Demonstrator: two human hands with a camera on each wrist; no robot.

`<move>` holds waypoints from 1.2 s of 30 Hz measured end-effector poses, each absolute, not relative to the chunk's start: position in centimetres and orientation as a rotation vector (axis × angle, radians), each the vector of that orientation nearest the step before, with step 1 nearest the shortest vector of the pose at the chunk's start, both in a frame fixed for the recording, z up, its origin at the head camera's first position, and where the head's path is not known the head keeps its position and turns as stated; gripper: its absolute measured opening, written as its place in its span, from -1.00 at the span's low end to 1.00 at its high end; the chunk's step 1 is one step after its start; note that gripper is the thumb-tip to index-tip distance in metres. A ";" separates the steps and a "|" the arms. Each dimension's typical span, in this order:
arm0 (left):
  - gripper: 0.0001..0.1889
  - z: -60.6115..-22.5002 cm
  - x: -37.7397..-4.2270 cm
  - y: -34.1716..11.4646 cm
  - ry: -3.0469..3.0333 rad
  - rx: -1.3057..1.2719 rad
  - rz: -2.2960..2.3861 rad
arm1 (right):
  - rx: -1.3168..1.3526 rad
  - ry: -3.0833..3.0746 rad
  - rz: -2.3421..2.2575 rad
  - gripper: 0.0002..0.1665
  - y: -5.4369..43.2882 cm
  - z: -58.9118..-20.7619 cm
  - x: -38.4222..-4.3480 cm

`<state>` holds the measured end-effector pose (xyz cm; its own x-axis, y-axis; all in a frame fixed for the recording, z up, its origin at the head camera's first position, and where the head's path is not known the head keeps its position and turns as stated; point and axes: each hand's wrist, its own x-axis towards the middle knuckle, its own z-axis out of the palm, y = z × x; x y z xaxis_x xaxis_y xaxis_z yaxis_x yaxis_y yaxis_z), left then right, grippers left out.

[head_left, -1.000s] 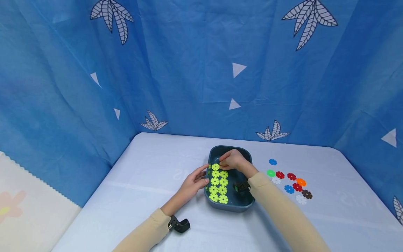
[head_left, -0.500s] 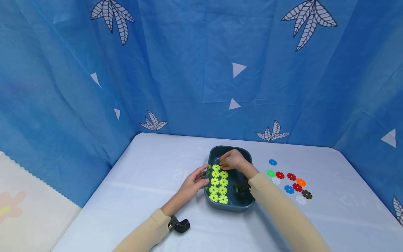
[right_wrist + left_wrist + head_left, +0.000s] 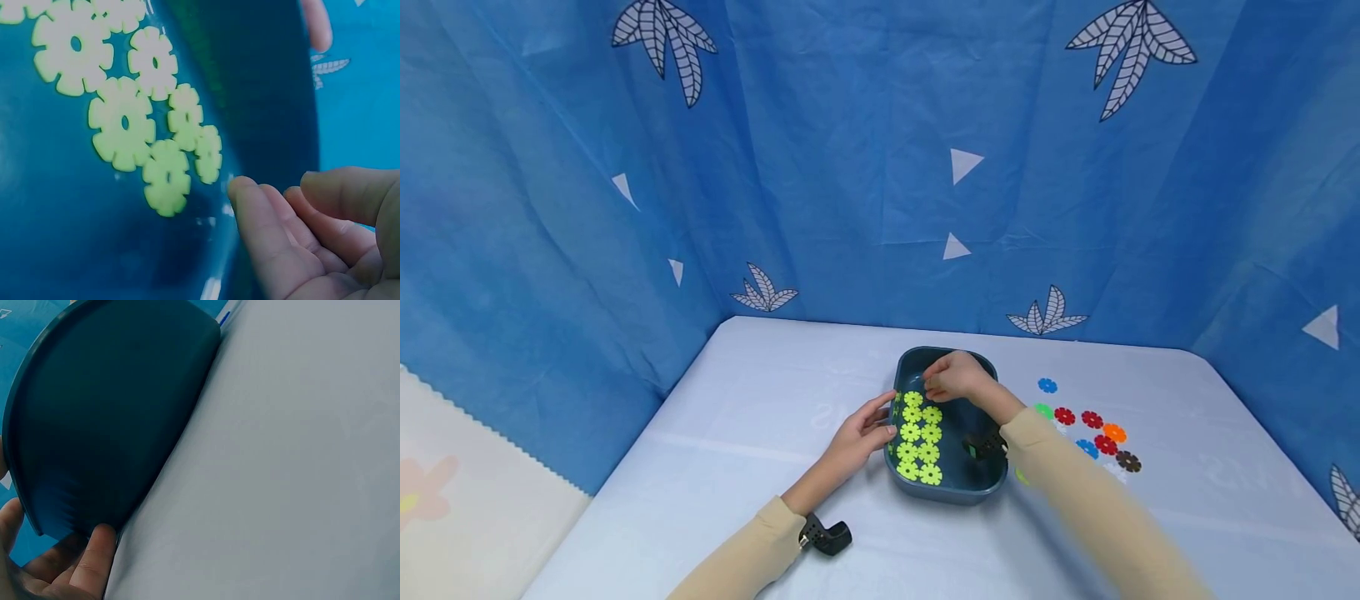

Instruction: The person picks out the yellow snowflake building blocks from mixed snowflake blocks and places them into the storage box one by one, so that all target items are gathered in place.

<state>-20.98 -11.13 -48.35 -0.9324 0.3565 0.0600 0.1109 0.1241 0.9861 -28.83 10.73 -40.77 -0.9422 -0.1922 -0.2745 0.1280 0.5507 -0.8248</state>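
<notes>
In the head view a dark teal plastic bin (image 3: 961, 492) stands on the white table, with yellow-green snowflake discs (image 3: 931, 475) lying flat in two columns along its left side. My right hand (image 3: 955, 377) is inside the bin near its far end, just beyond the last disc of the left column. In the right wrist view, thumb and fingers of the right hand (image 3: 312, 237) are apart with nothing between them. My left hand (image 3: 857, 433) rests against the bin's left wall, thumb and index finger at the rim; the left wrist view shows its fingers (image 3: 97, 559) touching the outer wall.
Loose discs in red (image 3: 1064, 416), blue (image 3: 1047, 385), orange (image 3: 1115, 432), brown (image 3: 1128, 461), green and white lie right of the bin. A yellow-green disc (image 3: 1021, 477) peeks out beside the right sleeve. Blue curtain (image 3: 880, 167) hangs behind the table.
The right hand has lifted slightly away from the discs, its sleeve shifting right and uncovering a yellow-green disc on the table. The left hand and bin stay in place.
</notes>
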 end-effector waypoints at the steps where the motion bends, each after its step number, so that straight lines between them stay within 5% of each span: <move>1: -0.35 -48.3 -21.0 -11.1 2.205 0.464 1.907 | -0.070 2.464 -1.332 -0.68 10.9 -40.4 -28.7; 18: -0.35 -48.2 -20.9 -11.1 2.221 0.451 1.900 | -0.078 2.628 -1.199 -0.54 19.6 -35.5 -25.8; 36: -0.35 -48.0 -20.9 -11.0 2.218 0.445 1.907 | 0.004 2.676 -1.035 -0.64 24.8 -40.6 -19.6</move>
<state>-20.88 -11.04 -47.98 -0.9384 0.3411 0.0559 0.1063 0.1311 0.9856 -19.56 24.76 -40.61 -0.9632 -0.0945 -0.2518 0.0995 0.7447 -0.6600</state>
